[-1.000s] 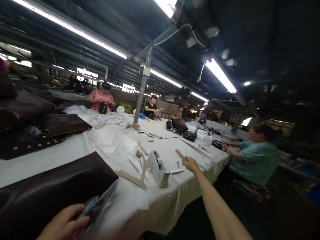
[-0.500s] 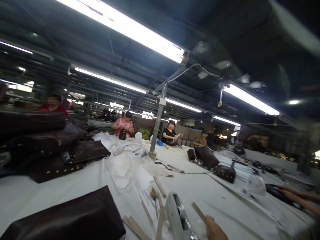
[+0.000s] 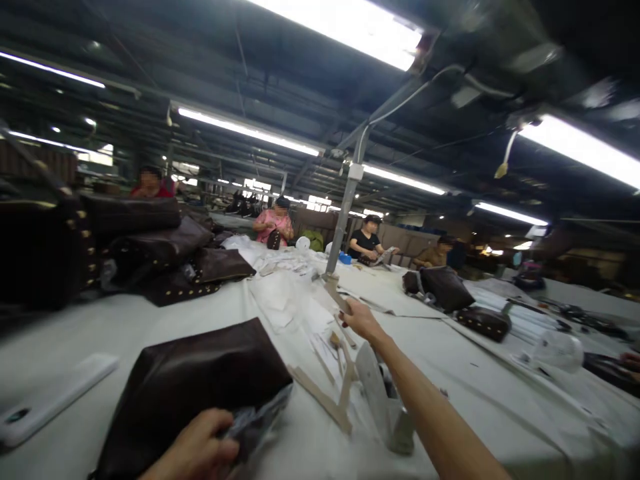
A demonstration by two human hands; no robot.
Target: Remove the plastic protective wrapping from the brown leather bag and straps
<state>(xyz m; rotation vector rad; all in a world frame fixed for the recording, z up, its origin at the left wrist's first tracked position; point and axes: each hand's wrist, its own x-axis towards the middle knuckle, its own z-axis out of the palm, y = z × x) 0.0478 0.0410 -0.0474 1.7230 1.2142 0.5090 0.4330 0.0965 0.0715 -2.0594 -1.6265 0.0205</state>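
Observation:
My right hand (image 3: 364, 320) reaches out over the middle of the table, its fingers closed on one end of a flat beige strip (image 3: 334, 293). Below that forearm stands a grey tape dispenser (image 3: 373, 390). At the lower left, my left hand (image 3: 207, 443) has its fingers curled round crumpled clear plastic (image 3: 260, 420) at the open end of a dark brown leather bag (image 3: 200, 367). The bag lies on its side on the white-covered table.
Loose beige strips (image 3: 320, 400) and white paper scraps (image 3: 280, 300) lie mid-table. A white phone (image 3: 57, 400) lies at left. Studded brown bags (image 3: 165, 250) are piled behind it; more bags (image 3: 445, 287) lie at right. A metal post (image 3: 345, 220) rises from the table. Several people sit beyond.
My right hand has moved forward and left across the table with the beige strip. My left hand has come into view at the bag. The view has shifted left and down.

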